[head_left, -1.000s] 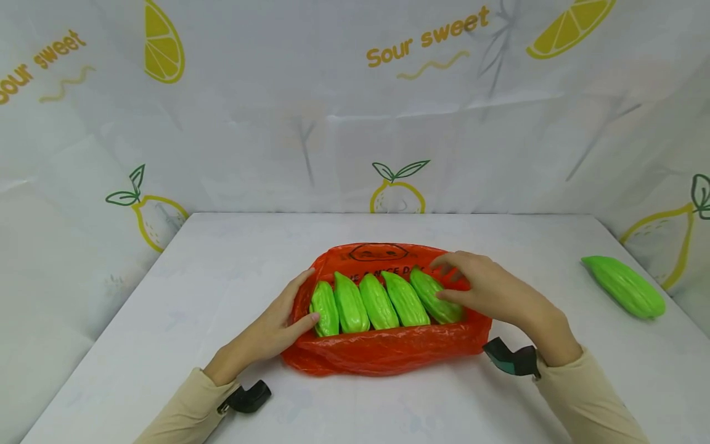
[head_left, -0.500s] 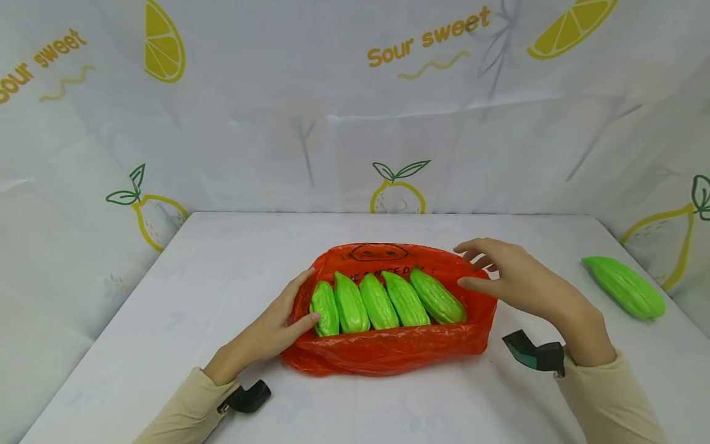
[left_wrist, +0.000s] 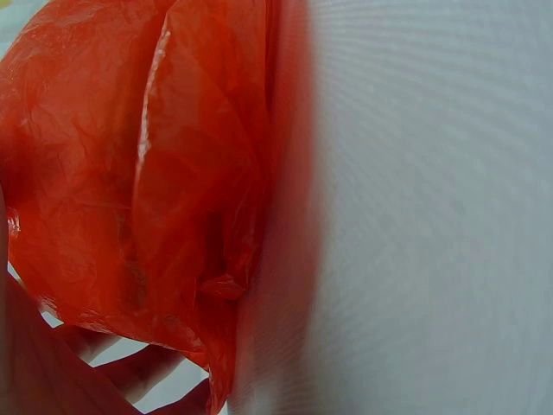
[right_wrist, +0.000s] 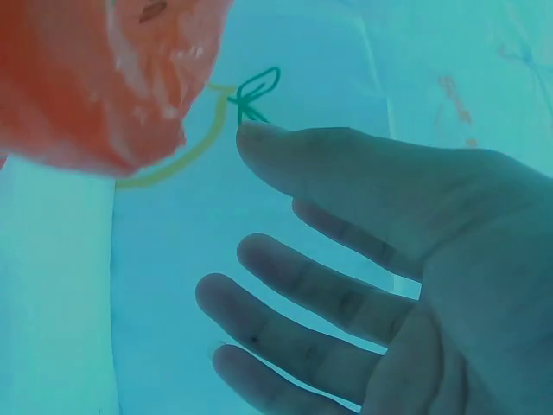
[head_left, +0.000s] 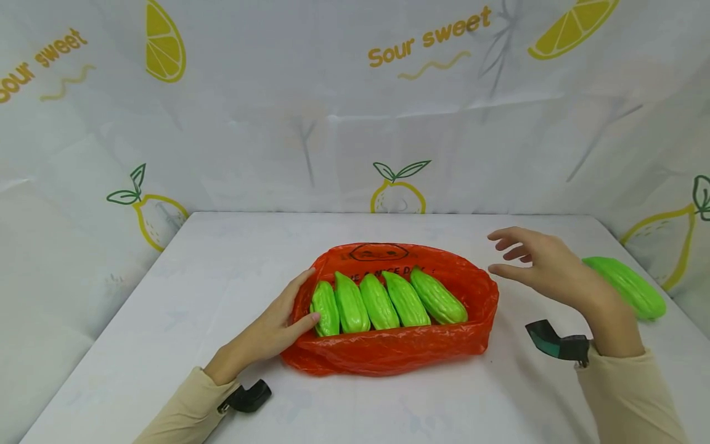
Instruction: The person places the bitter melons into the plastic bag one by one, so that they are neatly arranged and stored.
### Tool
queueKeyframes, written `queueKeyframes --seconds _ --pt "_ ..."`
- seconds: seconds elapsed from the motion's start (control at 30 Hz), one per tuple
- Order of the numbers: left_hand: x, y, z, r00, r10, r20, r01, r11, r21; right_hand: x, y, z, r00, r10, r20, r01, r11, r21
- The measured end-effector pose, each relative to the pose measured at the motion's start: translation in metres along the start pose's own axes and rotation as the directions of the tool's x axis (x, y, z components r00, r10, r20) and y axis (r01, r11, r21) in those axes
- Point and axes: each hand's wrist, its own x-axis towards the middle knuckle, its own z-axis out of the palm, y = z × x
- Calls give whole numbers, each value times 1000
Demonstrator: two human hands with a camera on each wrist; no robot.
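Observation:
A red plastic bag (head_left: 388, 353) lies with its mouth open in the middle of the table. Inside it several green bitter melons (head_left: 350, 303) sit side by side in a row. My left hand (head_left: 275, 324) holds the bag's left end, thumb over the rim and fingers along the outside. In the left wrist view those fingers show behind the red film of the bag (left_wrist: 95, 173). Off the bag's right end, my right hand (head_left: 549, 266) hovers with fingers spread and nothing in it. Another bitter melon (head_left: 638, 290) lies at the far right, partly covered by the right hand and wrist.
The white table (head_left: 222, 259) ends at a hanging backdrop (head_left: 266, 148) printed with lemons, which also runs along both sides. A dark camera mount (head_left: 556, 343) juts from the right wrist, and another camera mount (head_left: 248, 398) from the left.
My right hand has left the rightmost bitter melon in the bag and moved right, out past the bag's right end toward the lone melon. The left hand and bag are nearly still.

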Motion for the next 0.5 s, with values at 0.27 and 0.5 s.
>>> queueKeyframes --seconds 0.27,0.5 --pt "0 1 0 1000 -5 -2 5 1000 0 1 21 -1 997 71 1 -71 997 -12" --pt "0 1 0 1000 -3 -1 3 1000 -1 1 43 -2 993 120 -12 -121 992 -43"
